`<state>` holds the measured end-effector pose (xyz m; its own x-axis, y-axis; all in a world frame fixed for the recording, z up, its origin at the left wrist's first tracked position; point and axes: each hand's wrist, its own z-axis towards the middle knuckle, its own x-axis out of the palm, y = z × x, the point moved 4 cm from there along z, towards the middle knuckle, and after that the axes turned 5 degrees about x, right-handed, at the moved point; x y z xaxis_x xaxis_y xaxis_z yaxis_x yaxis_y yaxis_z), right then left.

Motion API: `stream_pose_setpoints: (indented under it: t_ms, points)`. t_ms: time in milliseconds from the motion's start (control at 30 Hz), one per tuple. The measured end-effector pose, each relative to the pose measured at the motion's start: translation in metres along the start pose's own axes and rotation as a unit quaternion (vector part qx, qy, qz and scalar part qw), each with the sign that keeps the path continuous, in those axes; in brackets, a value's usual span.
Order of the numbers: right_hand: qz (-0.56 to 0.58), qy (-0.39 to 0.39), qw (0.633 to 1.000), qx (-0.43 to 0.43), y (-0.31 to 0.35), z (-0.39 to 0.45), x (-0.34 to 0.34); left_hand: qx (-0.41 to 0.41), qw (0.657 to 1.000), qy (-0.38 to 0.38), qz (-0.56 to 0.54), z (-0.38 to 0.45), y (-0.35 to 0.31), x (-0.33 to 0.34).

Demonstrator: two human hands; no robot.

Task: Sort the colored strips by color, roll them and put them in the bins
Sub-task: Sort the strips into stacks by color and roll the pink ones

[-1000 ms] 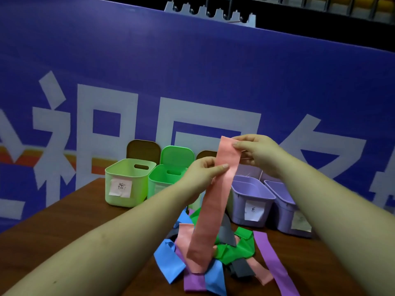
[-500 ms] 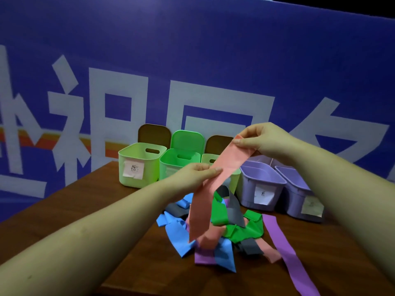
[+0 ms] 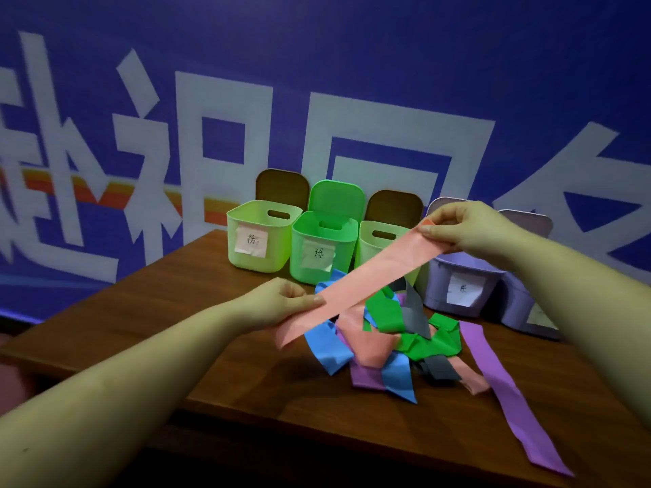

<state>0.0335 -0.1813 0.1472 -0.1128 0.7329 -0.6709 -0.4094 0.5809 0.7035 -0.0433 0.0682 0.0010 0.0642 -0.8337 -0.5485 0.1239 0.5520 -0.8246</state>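
Pink strip (image 3: 370,280) held taut above the strip pile (image 3: 394,332).
Right hand (image 3: 465,230) pinches its upper end before the purple bins (image 3: 458,276); left hand (image 3: 281,304) pinches near its lower end, left of the pile.

Big white Chinese characters run across the blue banner (image 3: 352,65) behind the desk, cropped and smeared, so only one reads with any confidence: 祖 (image 3: 190,160); the strokes to its left and right stay unclear. Down on the bins, white paper labels carry handwritten marks. The pale green bin (image 3: 260,241) shows a label (image 3: 250,242) with a scrawled character, too blurred to read. The brighter green bin (image 3: 322,248) has a label (image 3: 318,258) that looks like 绿. The purple bin (image 3: 458,287) wears a label (image 3: 464,289) with a small faint mark, unreadable. A further label (image 3: 540,317) at the far-right bin is illegible.
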Motion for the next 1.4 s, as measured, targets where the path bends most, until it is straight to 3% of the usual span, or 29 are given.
stream_pose_setpoints:
  t_ms: [300, 633, 800, 933, 1133, 1400]
  points:
    - [0.046, 0.066, 0.996, 0.045, -0.031, 0.008, 0.048, -0.061, 0.998, -0.022, -0.014, -0.038, 0.047, -0.025]
    - [0.111, 0.095, 0.984, 0.098, -0.050, 0.012, 0.095, -0.072, 0.993, -0.064, 0.064, -0.061, 0.070, -0.062]
    - [0.068, 0.104, 0.989, 0.080, -0.043, 0.035, 0.137, -0.104, 0.987, -0.087, 0.088, -0.076, 0.088, -0.082]
    - [-0.076, 0.089, 0.993, 0.024, -0.024, 0.062, 0.178, -0.131, 0.976, -0.139, 0.107, -0.090, 0.106, -0.092]
    - [-0.187, 0.036, 0.980, -0.052, 0.019, 0.107, 0.236, -0.170, 0.956, -0.187, 0.152, -0.096, 0.123, -0.108]
    - [-0.226, 0.016, 0.973, -0.047, 0.052, 0.143, 0.304, -0.222, 0.945, -0.206, 0.125, -0.090, 0.140, -0.120]
